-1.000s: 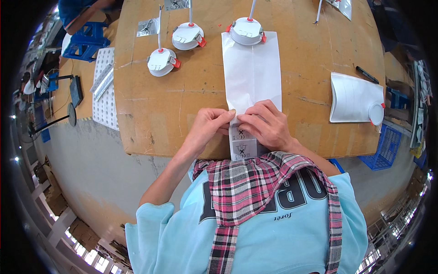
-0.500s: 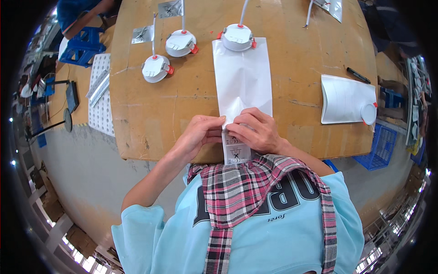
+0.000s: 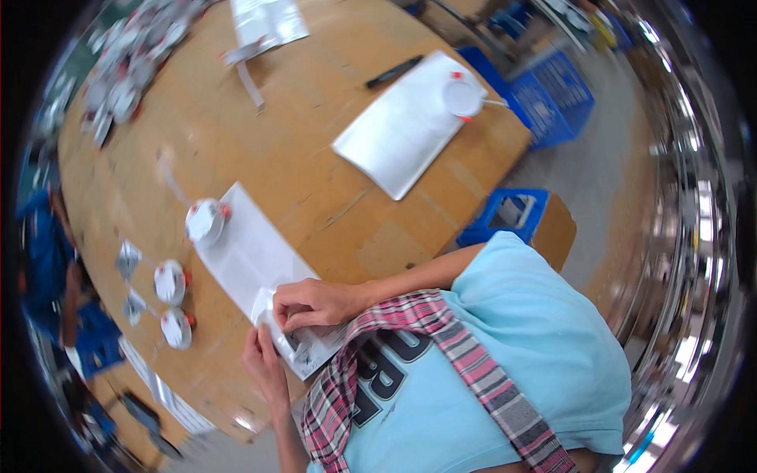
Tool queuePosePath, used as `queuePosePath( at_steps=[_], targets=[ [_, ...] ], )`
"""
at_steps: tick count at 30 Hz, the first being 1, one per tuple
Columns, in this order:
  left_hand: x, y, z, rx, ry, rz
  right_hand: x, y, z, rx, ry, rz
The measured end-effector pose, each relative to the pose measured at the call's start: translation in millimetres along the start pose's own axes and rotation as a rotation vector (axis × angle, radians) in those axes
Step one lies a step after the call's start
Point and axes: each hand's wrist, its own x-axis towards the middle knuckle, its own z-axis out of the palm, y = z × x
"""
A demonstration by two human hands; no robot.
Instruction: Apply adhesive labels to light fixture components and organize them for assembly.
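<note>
A long white sheet point(image 3: 248, 236) lies on the table in front of me, with a small glossy strip bearing printed black symbols point(image 3: 314, 359) at its near end. The fingers of my right hand point(image 3: 319, 303) are curled and pinched on the raised glossy strip. At the sheet's left edge my left hand point(image 3: 266, 363) is closed, thumb and fingers together on the strip's edge; the exact grip is partly hidden. On the sheet's far end rests a round white downlight point(image 3: 206, 222) with red clips. Two more downlights, a nearer one point(image 3: 177, 328) and a farther one point(image 3: 169, 282), stand to its left.
A stack of white sheets point(image 3: 394, 130) carries another round downlight point(image 3: 462, 96), beside a black marker point(image 3: 394, 72). Many downlights are heaped point(image 3: 130, 67) at the far left. A silver bag point(image 3: 268, 22) lies at the back. Blue crate point(image 3: 552, 98) and blue stool point(image 3: 505, 214) stand right.
The view has swung to the right and turned, so the table appears rotated. Both hands stay at the near end of the white sheet, and the glossy strip there looks more lifted.
</note>
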Motion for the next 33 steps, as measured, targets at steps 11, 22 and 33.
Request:
queuePosePath(
  at_steps=[11, 22, 33],
  targets=[
    [-11.2, 6.0, 2.3, 0.28, 0.019, 0.047, 10.9, -17.2, -112.7, 1.169, 0.679, 0.054],
    [16.2, 71.0, -8.6, -0.213, -0.057, 0.304, 53.1, -64.6, -68.8, -0.305, 0.122, -0.22],
    [63.8, 71.2, -24.4, -0.645, -0.045, 0.174, 96.1, -60.6, -75.2, -0.187, 0.067, 0.023]
  ],
)
